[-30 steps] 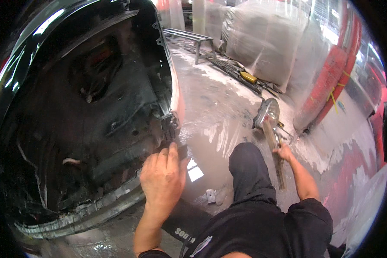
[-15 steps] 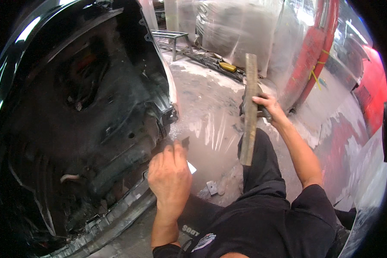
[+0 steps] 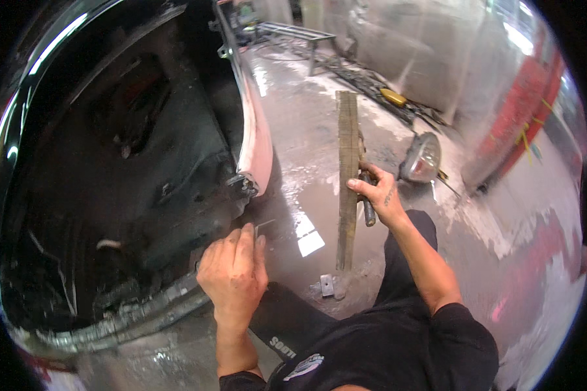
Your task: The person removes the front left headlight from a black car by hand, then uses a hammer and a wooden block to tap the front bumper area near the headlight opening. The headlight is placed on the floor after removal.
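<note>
My right hand point(image 3: 383, 195) grips a long sanding board point(image 3: 347, 153), a straight, dusty brown-grey strip. Its thumb lies on the strip's edge, and a dark handle point(image 3: 370, 214) shows beside the fingers. The board points away from me, above the floor. My left hand point(image 3: 233, 267) is closed at the near right rim of a dark car-body cavity point(image 3: 130, 215). A thin, light-edged piece point(image 3: 265, 225) shows at its fingertips; what it is, I cannot make out. Beyond that hand, a pale pinkish body panel edge point(image 3: 257, 150) curves along the cavity's right side.
A headlight point(image 3: 424, 158) lies on the floor to the right of the board. Near my knees is a small metal block point(image 3: 327, 285). Farther off are a metal stand point(image 3: 297, 32), a yellow object point(image 3: 393, 98) and plastic sheeting point(image 3: 430, 58). A red post point(image 3: 522, 124) stands at right.
My view has shifted, bringing the headlight out from behind the board. The right hand and board have moved left, nearer the body panel. The left hand stays closed by the cavity rim.
</note>
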A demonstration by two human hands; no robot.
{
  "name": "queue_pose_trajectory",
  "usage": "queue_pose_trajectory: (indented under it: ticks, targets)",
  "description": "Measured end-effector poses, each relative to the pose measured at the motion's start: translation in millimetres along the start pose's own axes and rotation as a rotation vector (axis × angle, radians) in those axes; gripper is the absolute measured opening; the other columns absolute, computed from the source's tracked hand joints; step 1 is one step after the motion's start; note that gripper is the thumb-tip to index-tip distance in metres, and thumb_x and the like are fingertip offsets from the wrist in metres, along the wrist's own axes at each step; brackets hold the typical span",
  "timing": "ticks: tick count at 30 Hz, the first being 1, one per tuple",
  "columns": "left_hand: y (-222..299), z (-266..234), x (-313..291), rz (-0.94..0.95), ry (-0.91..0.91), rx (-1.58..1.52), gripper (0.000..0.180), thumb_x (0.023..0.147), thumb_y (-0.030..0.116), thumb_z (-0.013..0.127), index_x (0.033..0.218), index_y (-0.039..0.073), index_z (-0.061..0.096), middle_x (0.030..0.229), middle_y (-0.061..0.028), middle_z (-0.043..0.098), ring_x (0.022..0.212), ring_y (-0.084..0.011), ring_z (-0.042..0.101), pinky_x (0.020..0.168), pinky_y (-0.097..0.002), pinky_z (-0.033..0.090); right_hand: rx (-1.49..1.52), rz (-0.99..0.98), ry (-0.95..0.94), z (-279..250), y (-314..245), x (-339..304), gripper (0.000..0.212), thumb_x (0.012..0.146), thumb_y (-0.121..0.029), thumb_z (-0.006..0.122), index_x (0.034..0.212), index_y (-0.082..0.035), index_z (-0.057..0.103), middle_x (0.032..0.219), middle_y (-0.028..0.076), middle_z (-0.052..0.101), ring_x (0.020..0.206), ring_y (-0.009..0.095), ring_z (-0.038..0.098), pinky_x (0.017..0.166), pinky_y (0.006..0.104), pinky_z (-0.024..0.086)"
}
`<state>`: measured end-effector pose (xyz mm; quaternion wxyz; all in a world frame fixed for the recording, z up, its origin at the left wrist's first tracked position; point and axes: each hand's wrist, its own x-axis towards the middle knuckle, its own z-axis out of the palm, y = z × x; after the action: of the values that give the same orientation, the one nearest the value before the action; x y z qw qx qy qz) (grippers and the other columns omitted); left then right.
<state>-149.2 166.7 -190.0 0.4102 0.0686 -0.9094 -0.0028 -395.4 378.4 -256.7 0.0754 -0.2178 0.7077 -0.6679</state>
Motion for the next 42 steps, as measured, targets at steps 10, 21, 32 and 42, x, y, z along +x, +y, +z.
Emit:
queue_pose_trajectory:
  ticks: [10,21,32,42]
  targets:
    - [25.8,11.8,6.8,-0.200,0.125,0.095,0.013,0.086,0.008,0.079,0.097,0.002,0.074,0.090,-0.0128,0.076,0.081,-0.0329,0.072,0.075,-0.0417,0.053,0.072,-0.174,-0.299,-0.1,16.1,29.7,0.067,0.084,-0.026,0.085,0.135,0.011,0.062,0.107,0.012,0.070,0.097,0.018,0.066,0.086,0.0333,0.054]
    - [92.3,40.6,-9.7,-0.254,0.339,0.163,0.030,0.083,-0.002,0.072,0.113,0.001,0.072,0.111,-0.0167,0.072,0.106,-0.0388,0.070,0.099,-0.0478,0.055,-0.008,-0.339,-0.541,-6.9,9.1,26.7,0.064,0.076,-0.019,0.088,0.129,0.009,0.065,0.108,0.017,0.069,0.102,0.028,0.068,0.091,0.0389,0.054]
    - [214.2,171.0,-32.6,-0.908,0.364,-1.012,0.090,0.101,0.047,0.070,0.165,0.001,0.026,0.151,-0.0184,0.052,0.139,-0.0280,0.051,0.116,-0.0395,0.040,0.015,-0.435,-0.568,-24.8,11.6,31.8,0.062,0.079,-0.018,0.089,0.131,0.007,0.065,0.112,0.012,0.068,0.101,0.020,0.071,0.078,0.0324,0.061]
    - [228.9,181.7,-23.3,-1.023,0.353,-0.870,0.082,0.094,0.051,0.079,0.147,0.000,0.043,0.134,-0.0111,0.059,0.123,-0.0211,0.058,0.106,-0.0373,0.047,0.149,-0.392,-0.675,-44.4,8.3,29.7,0.060,0.085,-0.021,0.085,0.135,0.004,0.065,0.109,0.009,0.064,0.101,0.017,0.066,0.078,0.0299,0.058]
